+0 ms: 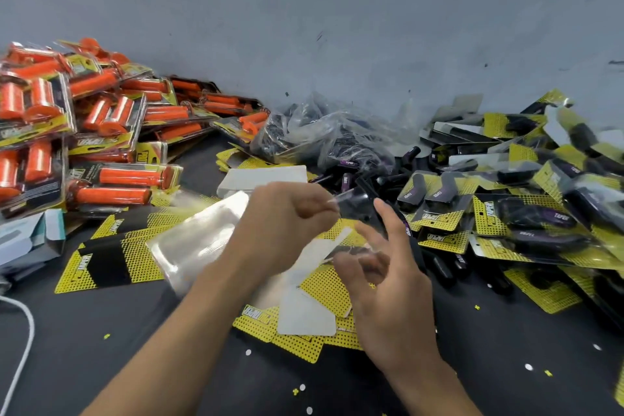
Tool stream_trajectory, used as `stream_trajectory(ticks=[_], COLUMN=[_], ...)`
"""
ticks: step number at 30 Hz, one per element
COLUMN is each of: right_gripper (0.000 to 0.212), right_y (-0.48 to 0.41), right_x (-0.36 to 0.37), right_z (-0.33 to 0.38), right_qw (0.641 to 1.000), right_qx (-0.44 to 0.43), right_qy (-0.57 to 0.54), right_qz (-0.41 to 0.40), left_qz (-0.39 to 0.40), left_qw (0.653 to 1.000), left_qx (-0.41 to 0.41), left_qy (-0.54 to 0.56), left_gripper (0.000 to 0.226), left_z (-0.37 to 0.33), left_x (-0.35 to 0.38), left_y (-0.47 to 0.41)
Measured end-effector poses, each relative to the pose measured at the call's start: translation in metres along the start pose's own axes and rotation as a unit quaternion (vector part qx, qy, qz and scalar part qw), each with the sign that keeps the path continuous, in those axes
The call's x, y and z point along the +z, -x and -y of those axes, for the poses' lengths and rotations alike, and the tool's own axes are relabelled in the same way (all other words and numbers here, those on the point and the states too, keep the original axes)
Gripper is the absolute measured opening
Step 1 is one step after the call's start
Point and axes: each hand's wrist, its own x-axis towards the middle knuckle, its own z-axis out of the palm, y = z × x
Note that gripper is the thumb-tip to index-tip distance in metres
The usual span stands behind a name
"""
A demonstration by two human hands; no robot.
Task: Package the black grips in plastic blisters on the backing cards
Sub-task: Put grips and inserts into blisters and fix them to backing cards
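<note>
Black rubber grip (363,206) sat inside a clear plastic blister (344,201), held above the dark bench (135,365) between both hands; long axis looked roughly left-right, but it was blurred. Left hand (287,223) pinched the blister's left edge. Right hand (388,284) was just right of and below it, fingers (383,213) loosely spread, index tip touching; couldn't tell if it gripped. Yellow-and-black printed backing cards (324,287) lay directly underneath, nearer the right hand.
</note>
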Motion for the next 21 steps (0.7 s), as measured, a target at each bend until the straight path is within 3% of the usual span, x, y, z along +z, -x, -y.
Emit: stream_trajectory(ticks=[3, 5, 9, 12, 14, 16, 18, 21], right_gripper=[0.039, 0.032, 0.02, 0.024, 0.029, 0.032, 0.032, 0.02], right_y=[-0.001, -0.004, -0.017, -0.021, -0.021, -0.023, -0.027, -0.035], right_x=[-0.002, -0.003, -0.009, -0.014, -0.019, -0.022, -0.024, -0.029], right_z=[-0.002, -0.004, -0.002, -0.003, -0.004, -0.003, 0.002, 0.008], right_qw=[0.999, 0.999, 0.996, 0.996, 0.996, 0.997, 0.998, 0.999], right_qx=[-0.03, -0.019, 0.011, 0.021, 0.024, 0.027, 0.028, 0.017], right_qy=[0.021, 0.008, -0.041, -0.057, -0.068, -0.076, -0.057, 0.006], right_qz=[-0.026, -0.04, -0.08, -0.07, -0.047, -0.019, -0.002, -0.03], left_qz=[0.087, 0.186, 0.394, 0.442, 0.473, 0.51, 0.514, 0.413], left_qw=[0.991, 0.959, 0.843, 0.743, 0.695, 0.674, 0.679, 0.696], left_qx=[-0.043, -0.084, -0.154, -0.17, -0.178, -0.18, -0.17, -0.204], left_qy=[0.093, 0.198, 0.333, 0.472, 0.511, 0.503, 0.496, 0.55], left_gripper=[0.017, 0.017, 0.046, 0.072, 0.083, 0.09, 0.087, 0.076], left_z=[0.011, 0.02, 0.048, 0.06, 0.062, 0.059, 0.054, 0.052], left_x=[0.016, 0.009, -0.005, -0.003, 0.001, 0.007, 0.013, 0.025], left_y=[-0.004, -0.008, -0.003, 0.004, 0.005, 0.0, -0.005, -0.013])
